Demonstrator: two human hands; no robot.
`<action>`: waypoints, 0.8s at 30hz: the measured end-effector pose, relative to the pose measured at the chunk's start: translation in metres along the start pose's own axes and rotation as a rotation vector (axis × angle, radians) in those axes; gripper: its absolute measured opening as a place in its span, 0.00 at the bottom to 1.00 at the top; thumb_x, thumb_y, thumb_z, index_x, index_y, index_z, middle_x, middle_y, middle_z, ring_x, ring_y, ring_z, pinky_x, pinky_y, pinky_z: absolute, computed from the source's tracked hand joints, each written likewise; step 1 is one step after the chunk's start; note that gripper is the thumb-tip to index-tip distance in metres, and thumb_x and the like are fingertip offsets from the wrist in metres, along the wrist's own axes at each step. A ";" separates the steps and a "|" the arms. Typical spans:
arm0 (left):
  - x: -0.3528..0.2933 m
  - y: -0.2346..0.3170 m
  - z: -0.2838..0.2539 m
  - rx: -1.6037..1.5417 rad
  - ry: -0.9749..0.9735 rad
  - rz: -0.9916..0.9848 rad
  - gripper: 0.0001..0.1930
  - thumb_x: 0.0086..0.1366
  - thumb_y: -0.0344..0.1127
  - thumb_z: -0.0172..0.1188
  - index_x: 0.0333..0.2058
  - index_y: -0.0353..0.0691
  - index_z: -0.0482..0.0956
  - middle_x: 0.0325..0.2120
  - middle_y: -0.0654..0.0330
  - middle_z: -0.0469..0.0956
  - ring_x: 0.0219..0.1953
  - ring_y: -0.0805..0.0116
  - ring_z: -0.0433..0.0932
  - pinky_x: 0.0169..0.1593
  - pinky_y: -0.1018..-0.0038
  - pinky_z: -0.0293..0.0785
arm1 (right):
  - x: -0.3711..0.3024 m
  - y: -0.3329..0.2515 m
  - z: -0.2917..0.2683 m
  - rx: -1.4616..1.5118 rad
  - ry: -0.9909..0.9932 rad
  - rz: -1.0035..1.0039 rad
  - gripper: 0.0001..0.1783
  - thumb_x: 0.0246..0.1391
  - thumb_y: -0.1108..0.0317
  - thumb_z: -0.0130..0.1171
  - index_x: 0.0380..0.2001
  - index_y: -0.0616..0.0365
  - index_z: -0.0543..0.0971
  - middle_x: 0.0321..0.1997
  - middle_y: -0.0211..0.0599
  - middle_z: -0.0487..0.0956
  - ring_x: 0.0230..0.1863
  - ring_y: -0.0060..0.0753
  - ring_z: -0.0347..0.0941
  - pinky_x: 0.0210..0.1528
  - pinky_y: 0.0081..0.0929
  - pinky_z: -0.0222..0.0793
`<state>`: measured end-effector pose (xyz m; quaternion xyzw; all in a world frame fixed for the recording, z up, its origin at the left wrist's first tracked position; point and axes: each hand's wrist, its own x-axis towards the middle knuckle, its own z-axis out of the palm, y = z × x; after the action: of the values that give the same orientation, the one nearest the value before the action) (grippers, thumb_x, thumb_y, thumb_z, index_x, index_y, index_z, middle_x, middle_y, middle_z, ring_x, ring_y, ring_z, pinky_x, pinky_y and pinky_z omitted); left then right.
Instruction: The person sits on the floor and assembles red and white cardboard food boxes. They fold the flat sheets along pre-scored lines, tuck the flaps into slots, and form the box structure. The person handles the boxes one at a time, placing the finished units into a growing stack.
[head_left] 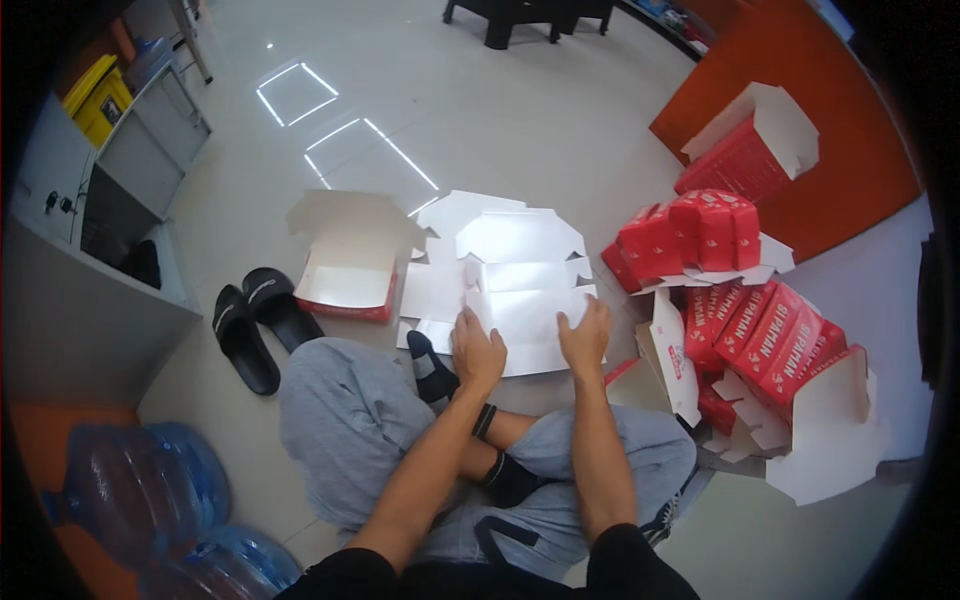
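Flat white box blanks (525, 335) lie on the floor in front of my crossed legs, the top one with its plain inner face up and its flaps spread. My left hand (478, 347) grips the left side of the top blank near its closest edge. On the opposite side, my right hand (585, 335) holds the blank's right edge, thumb on top and fingers at the rim. Just left of the blanks stands a formed red-and-white box (345, 275) with its lid raised.
Folded red boxes (765, 325) are heaped at my right, beside an orange panel (800, 210). Black slippers (246, 340) lie at my left, near a grey cabinet (100, 270). Large blue water bottles (145, 485) sit at the lower left. Dark furniture legs (497, 30) stand far ahead.
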<state>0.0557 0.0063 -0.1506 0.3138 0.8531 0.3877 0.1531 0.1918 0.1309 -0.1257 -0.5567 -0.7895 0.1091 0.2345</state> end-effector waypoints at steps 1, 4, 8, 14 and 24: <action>-0.001 -0.002 0.000 0.011 0.014 0.014 0.34 0.62 0.34 0.59 0.63 0.21 0.61 0.59 0.36 0.66 0.58 0.38 0.68 0.63 0.55 0.64 | 0.003 0.010 -0.004 -0.084 -0.042 0.194 0.42 0.50 0.56 0.70 0.63 0.66 0.66 0.63 0.56 0.69 0.68 0.59 0.59 0.67 0.50 0.61; -0.004 -0.012 0.003 0.007 0.048 0.067 0.32 0.60 0.33 0.61 0.61 0.24 0.65 0.59 0.38 0.66 0.60 0.37 0.65 0.64 0.52 0.62 | 0.014 0.010 -0.002 -0.167 -0.014 0.444 0.49 0.47 0.56 0.72 0.67 0.67 0.62 0.71 0.55 0.61 0.70 0.56 0.59 0.70 0.48 0.59; -0.001 -0.006 0.000 -0.019 0.043 0.082 0.30 0.58 0.32 0.63 0.60 0.34 0.70 0.57 0.43 0.66 0.59 0.40 0.62 0.62 0.51 0.61 | 0.024 0.036 0.010 -0.080 -0.211 0.416 0.49 0.47 0.57 0.72 0.68 0.65 0.61 0.70 0.54 0.64 0.71 0.53 0.60 0.70 0.49 0.59; 0.002 0.005 -0.010 0.154 0.101 0.110 0.31 0.56 0.32 0.65 0.61 0.45 0.72 0.53 0.49 0.69 0.56 0.46 0.64 0.58 0.53 0.63 | 0.005 0.020 0.013 -0.106 -0.108 0.364 0.39 0.46 0.62 0.68 0.62 0.63 0.68 0.63 0.50 0.72 0.66 0.53 0.65 0.65 0.51 0.63; 0.010 0.007 -0.007 0.002 -0.031 0.011 0.31 0.60 0.26 0.59 0.64 0.41 0.68 0.45 0.47 0.75 0.45 0.44 0.77 0.49 0.53 0.72 | -0.012 0.000 0.009 -0.311 0.076 0.207 0.29 0.45 0.68 0.65 0.52 0.62 0.73 0.53 0.47 0.76 0.56 0.54 0.71 0.56 0.55 0.68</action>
<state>0.0476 0.0118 -0.1406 0.3246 0.8492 0.3828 0.1641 0.1905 0.1208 -0.1362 -0.6681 -0.7259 -0.0120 0.1629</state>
